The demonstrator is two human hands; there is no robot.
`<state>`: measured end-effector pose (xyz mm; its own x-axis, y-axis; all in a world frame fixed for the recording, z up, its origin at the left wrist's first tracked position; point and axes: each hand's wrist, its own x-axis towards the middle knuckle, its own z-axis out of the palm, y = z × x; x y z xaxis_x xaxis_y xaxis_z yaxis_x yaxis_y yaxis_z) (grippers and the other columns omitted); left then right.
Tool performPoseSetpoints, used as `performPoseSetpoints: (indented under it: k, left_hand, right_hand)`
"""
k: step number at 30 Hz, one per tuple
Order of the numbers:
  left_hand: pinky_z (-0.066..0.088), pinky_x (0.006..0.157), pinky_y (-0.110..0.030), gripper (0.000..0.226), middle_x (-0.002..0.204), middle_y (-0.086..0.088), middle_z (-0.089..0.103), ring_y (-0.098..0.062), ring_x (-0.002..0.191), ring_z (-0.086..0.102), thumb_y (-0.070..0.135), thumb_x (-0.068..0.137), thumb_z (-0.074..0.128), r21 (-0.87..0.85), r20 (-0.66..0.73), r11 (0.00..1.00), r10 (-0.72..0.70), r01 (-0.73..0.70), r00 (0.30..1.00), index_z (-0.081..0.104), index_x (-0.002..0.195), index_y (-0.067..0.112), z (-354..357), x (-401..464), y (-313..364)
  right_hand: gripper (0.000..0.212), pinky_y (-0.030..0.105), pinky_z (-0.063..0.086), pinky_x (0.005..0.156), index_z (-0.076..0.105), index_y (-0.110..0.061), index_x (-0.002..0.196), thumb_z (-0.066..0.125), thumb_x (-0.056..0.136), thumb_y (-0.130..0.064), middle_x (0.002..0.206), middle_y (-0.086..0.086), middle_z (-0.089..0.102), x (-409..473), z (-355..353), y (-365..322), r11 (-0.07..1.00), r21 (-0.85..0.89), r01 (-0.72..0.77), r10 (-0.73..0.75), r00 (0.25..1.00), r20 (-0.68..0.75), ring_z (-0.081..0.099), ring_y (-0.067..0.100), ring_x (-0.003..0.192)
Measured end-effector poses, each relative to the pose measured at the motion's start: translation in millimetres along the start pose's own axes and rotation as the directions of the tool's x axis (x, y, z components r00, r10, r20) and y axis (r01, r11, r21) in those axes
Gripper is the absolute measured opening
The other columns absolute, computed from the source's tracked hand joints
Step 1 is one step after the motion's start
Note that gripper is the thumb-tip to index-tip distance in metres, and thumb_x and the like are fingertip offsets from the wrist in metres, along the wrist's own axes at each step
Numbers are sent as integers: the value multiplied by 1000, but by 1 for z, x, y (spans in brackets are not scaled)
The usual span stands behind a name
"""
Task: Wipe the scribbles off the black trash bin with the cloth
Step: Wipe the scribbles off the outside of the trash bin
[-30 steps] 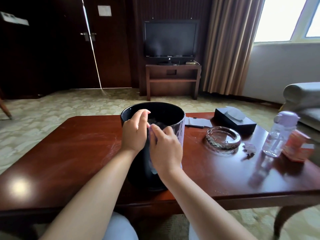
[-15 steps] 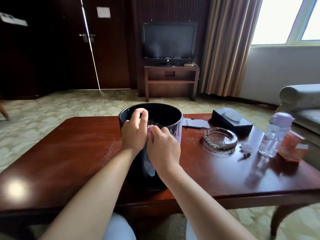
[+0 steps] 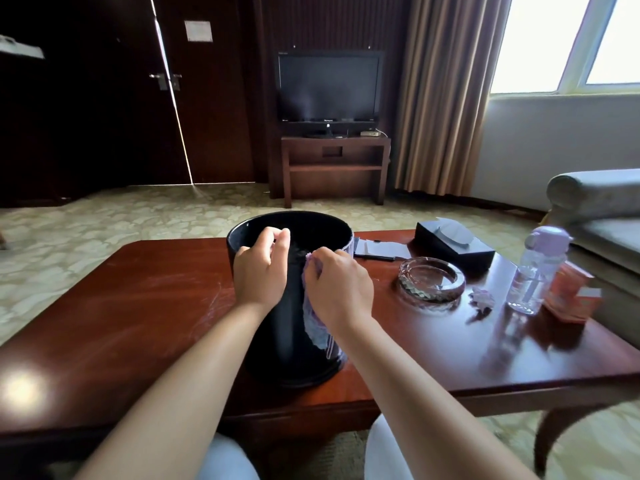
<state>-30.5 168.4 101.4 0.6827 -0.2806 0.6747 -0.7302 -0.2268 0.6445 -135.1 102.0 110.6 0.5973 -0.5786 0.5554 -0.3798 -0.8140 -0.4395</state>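
Observation:
A glossy black trash bin [image 3: 284, 344] stands upright on the reddish wooden table [image 3: 138, 320], right in front of me. My left hand [image 3: 261, 271] grips its near rim, fingers curled over the edge into the opening. My right hand [image 3: 337, 291] holds a pale purple cloth [image 3: 317, 329] against the bin's near side just below the rim; the cloth hangs down under the hand. No scribbles can be made out on the dark wall of the bin.
To the right on the table sit a glass ashtray [image 3: 431, 278], a black tissue box [image 3: 453, 244], a pen and papers [image 3: 379, 252], a crumpled purple scrap [image 3: 483, 297], a lilac-capped water bottle [image 3: 535, 271] and an orange packet [image 3: 571, 294]. A sofa [image 3: 602, 216] stands far right.
My left hand's fingers have curled further over the bin's rim. My right hand with the cloth has shifted slightly on the bin's near side. The view moved a little.

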Motion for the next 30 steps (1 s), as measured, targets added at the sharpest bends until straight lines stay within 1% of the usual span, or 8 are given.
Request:
performPoseSetpoints:
  k: [7,9,12,17,22,24,27,30]
  left_hand:
    - [28,63,-31,57,58,7,54,-24,70,54,63,80,18,38,-13,999,11,-10,1000,58,86,22,2,2,-2]
    - [30,64,-31,57,58,4,55,-25,71,55,63,80,19,31,-3,999,13,-13,1000,58,86,23,2,2,-3]
    - [29,63,-30,52,54,6,53,-25,71,54,63,81,19,27,5,1000,12,-12,1000,55,81,26,3,1,-4]
    - [27,62,-31,55,49,5,47,-27,68,51,62,82,18,61,-7,998,16,-15,1000,54,77,20,4,1,-3]
    - [25,61,-32,61,57,-2,56,-24,67,51,61,81,18,65,-25,997,34,-33,999,57,77,14,4,2,-1]
    - [29,62,-32,61,57,2,54,-25,69,53,62,80,18,55,-22,998,13,-12,1000,57,76,16,3,2,-2]
    - [34,65,-33,56,57,6,53,-26,71,54,63,79,16,39,2,999,-12,12,1000,54,74,23,2,2,-2]
    - [31,64,-31,56,59,4,56,-23,72,55,64,78,15,45,11,999,-17,16,1000,54,72,24,2,3,-1]
  right_hand:
    - [36,28,35,58,64,-20,96,33,99,-39,92,2,61,0,2,-6,997,-23,79,-77,995,59,60,26,82]
    - [35,28,38,60,67,-22,95,36,98,-40,92,1,63,3,-3,5,999,4,36,-36,998,44,60,25,83]
    - [34,28,34,59,68,-21,90,40,96,-40,90,1,65,7,-8,20,997,53,-63,63,998,9,60,25,84]
    - [35,28,32,56,64,-19,84,38,98,-39,84,1,61,3,-4,14,997,67,-43,43,999,0,59,25,78]
    - [34,32,44,60,61,-21,94,33,99,-39,89,6,59,-8,12,-8,997,77,-1,0,1000,17,59,29,80]
    - [35,32,45,61,62,-22,97,33,99,-40,90,6,59,-8,11,-6,998,66,11,-12,1000,10,60,28,81]
    - [34,30,43,60,64,-24,97,35,99,-41,89,2,61,-4,6,9,996,85,-21,21,1000,-2,59,24,80]
    - [32,28,34,56,65,-23,89,39,98,-38,83,1,65,3,3,22,985,151,-88,93,995,-26,60,23,77]
